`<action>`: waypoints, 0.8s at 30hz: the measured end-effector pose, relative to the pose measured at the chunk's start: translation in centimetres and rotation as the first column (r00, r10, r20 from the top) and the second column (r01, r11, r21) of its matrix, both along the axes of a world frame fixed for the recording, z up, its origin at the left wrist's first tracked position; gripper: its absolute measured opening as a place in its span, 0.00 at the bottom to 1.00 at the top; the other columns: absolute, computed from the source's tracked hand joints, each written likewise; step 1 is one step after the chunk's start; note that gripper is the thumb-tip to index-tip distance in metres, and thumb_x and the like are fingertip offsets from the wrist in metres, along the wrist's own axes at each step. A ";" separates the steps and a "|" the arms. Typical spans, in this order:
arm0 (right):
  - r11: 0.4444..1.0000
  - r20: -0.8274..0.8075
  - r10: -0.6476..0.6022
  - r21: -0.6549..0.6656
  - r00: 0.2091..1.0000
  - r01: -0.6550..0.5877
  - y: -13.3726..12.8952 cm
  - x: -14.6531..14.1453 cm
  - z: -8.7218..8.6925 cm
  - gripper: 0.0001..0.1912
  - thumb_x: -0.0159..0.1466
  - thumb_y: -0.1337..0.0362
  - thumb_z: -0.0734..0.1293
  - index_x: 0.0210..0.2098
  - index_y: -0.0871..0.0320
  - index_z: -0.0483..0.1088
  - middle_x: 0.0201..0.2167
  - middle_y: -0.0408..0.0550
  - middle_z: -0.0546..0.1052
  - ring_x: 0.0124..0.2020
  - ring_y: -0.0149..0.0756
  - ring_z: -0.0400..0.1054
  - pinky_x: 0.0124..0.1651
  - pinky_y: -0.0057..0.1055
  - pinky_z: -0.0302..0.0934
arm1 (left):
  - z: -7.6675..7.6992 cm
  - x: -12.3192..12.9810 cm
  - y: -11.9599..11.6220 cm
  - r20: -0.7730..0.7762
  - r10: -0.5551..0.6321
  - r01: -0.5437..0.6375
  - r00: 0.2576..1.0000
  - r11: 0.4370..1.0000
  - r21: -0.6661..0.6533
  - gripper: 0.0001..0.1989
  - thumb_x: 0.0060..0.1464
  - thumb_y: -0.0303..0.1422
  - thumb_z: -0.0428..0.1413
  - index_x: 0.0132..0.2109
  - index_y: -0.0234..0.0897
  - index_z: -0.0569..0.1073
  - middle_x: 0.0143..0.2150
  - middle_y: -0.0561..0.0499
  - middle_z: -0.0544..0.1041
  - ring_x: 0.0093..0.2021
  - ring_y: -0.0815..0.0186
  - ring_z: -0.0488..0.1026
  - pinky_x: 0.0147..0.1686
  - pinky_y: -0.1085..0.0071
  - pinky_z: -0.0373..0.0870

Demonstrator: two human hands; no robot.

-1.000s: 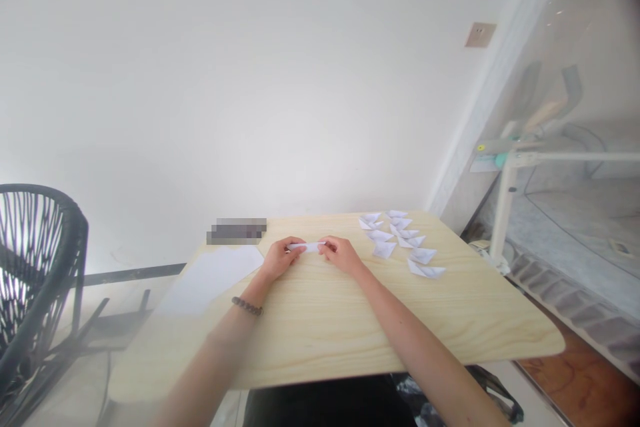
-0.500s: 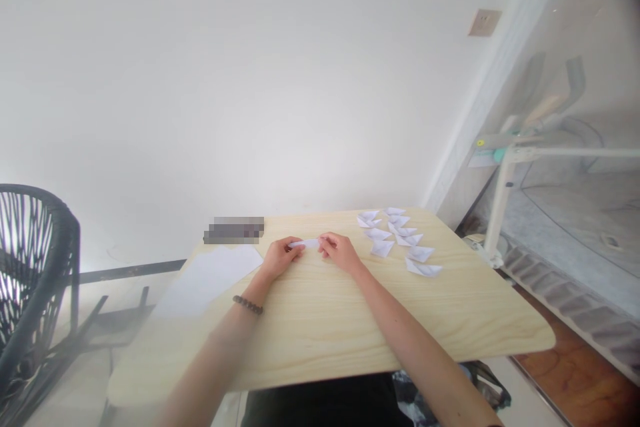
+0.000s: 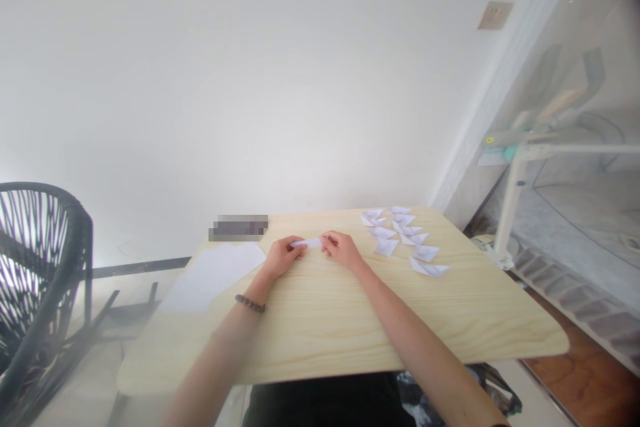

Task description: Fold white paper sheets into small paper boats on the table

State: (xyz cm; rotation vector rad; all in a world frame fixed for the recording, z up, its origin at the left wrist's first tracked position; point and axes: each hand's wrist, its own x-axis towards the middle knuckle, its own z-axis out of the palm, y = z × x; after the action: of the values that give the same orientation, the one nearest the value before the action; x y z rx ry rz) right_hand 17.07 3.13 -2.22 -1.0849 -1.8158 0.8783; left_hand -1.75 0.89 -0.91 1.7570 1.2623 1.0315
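A narrow strip of folded white paper (image 3: 309,243) spans the gap between my two hands, low over the table's far half. My left hand (image 3: 285,256) pinches its left end between thumb and fingers. On the other end, my right hand (image 3: 340,249) is closed with thumb and fingertips. Both ends of the paper are partly covered by the fingers. Right of my right hand stand several folded white paper boats (image 3: 384,247) in loose rows. White paper sheets (image 3: 210,278) lie flat to the left of my left hand.
The pale wooden table (image 3: 320,333) stands close to a white wall (image 3: 300,80). A blurred-out dark object (image 3: 239,228) lies at its back left. A black woven chair (image 3: 45,280) is at the left, and a white metal frame (image 3: 510,207) rises past the right edge.
The view has shifted slightly, so everything sits a little further right in the picture. Both hands keep hold of the folded paper in nearly the same pose.
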 end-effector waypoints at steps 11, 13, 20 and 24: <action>1.000 -0.014 -0.011 0.012 1.000 0.011 -0.1 0.0 0.1 0.13 0.58 0.58 0.56 0.31 0.59 0.67 0.22 0.43 0.72 0.18 0.24 0.64 0.25 0.21 0.60 | 0.1 -0.1 0.1 -0.007 -0.020 0.020 1.000 1.000 -0.010 0.20 0.46 0.43 0.51 0.39 0.31 0.71 0.25 0.49 0.74 0.25 0.68 0.69 0.30 0.73 0.66; 1.000 -0.010 -0.007 0.013 1.000 0.007 -0.1 0.0 0.1 0.14 0.59 0.57 0.55 0.29 0.60 0.66 0.21 0.43 0.72 0.18 0.24 0.63 0.24 0.21 0.59 | 0.2 0.0 0.0 -0.002 -0.009 0.009 1.000 1.000 -0.020 0.20 0.46 0.43 0.50 0.39 0.31 0.71 0.26 0.49 0.74 0.26 0.68 0.70 0.30 0.72 0.66; 1.000 0.002 -0.005 -0.009 1.000 0.005 -0.2 0.0 0.0 0.14 0.59 0.57 0.55 0.29 0.59 0.66 0.21 0.43 0.72 0.18 0.24 0.63 0.23 0.21 0.58 | 0.2 0.0 -0.3 0.000 0.016 -0.016 1.000 0.999 -0.037 0.20 0.46 0.43 0.50 0.39 0.31 0.71 0.26 0.48 0.75 0.26 0.67 0.71 0.31 0.71 0.67; 1.000 -0.006 -0.001 -0.006 1.000 0.001 -0.2 -0.1 -0.1 0.14 0.59 0.57 0.55 0.28 0.59 0.66 0.21 0.43 0.72 0.18 0.25 0.64 0.24 0.21 0.59 | 0.1 -0.1 0.0 -0.001 0.017 -0.017 1.000 0.998 -0.066 0.20 0.46 0.43 0.51 0.39 0.31 0.71 0.25 0.49 0.74 0.25 0.68 0.70 0.29 0.72 0.66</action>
State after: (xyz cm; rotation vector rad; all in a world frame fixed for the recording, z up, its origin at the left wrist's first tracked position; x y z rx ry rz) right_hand 16.97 2.97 -2.27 -1.0854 -1.8087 0.8866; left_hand -1.81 0.90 -0.80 1.7000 1.2990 0.9877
